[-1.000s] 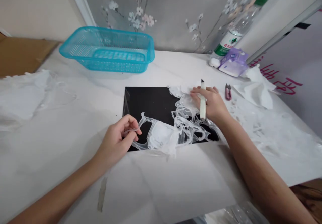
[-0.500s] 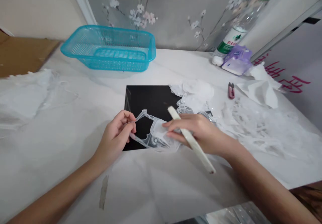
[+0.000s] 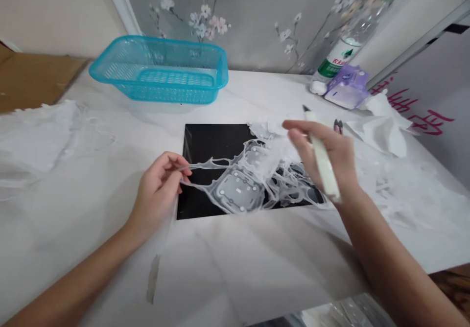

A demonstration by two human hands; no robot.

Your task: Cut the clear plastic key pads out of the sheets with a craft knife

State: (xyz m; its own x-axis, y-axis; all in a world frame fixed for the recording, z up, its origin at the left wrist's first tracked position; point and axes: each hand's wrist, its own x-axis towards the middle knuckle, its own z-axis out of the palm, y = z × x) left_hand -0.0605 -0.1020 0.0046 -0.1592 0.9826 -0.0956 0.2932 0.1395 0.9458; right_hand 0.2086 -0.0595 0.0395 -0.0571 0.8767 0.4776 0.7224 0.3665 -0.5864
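Observation:
My left hand [image 3: 157,190] is closed on the left end of a translucent, rubbery-looking sheet [image 3: 238,190], pinching its thin strands. The sheet has rounded panels with small pale dots and ragged open webbing. It stretches rightward over a black mat [image 3: 205,143]. Raised over the mat's right side, my right hand [image 3: 334,158] is closed around a white pen-shaped tool [image 3: 325,170] with a dark tip pointing up and away. That hand is blurred, and I cannot make out whether its fingertips also hold a piece. White pieces [image 3: 262,129] lie at the mat's far edge, partly behind the sheet.
A blue plastic basket [image 3: 161,92] stands at the back left. Small thread snips [image 3: 338,126], a purple packet [image 3: 348,84] and a water bottle [image 3: 338,55] are at the right. White scraps [image 3: 414,190] spread nearby; more white material [image 3: 36,141] lies left.
My right hand has lifted off the sheet and moved right and away from me with the tool, uncovering the dotted panel. My left hand has shifted slightly left, still pinching the strands.

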